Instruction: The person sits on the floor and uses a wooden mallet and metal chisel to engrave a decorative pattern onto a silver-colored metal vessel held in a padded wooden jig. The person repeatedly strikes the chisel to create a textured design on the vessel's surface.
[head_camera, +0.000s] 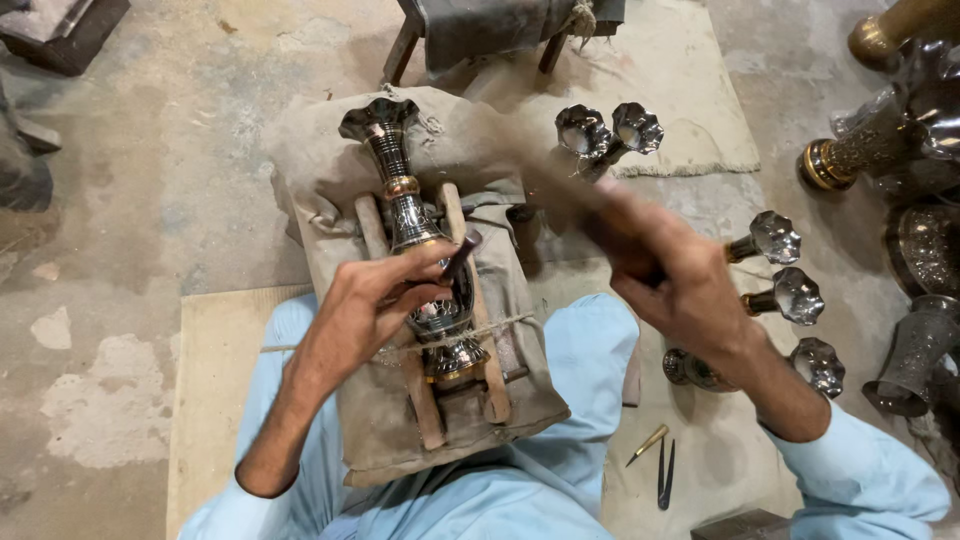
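A dark engraved metal vase (405, 200) with a fluted mouth lies on a cloth-covered pad (330, 190) across my lap, held between two wooden bars (372, 232) tied with string. My left hand (375, 300) rests on the vase's belly and pinches a small dark chisel (460, 257) against the metal. My right hand (675, 275) is raised to the right of the vase, gripping a hammer handle (560, 185); it is blurred by motion.
Several similar vases (780, 290) lie on the cloth mat at my right, and more stand at the far right (870, 150). A brass punch (648, 444) and dark tweezers (665, 475) lie near my right knee. A stool's legs (400, 50) stand ahead.
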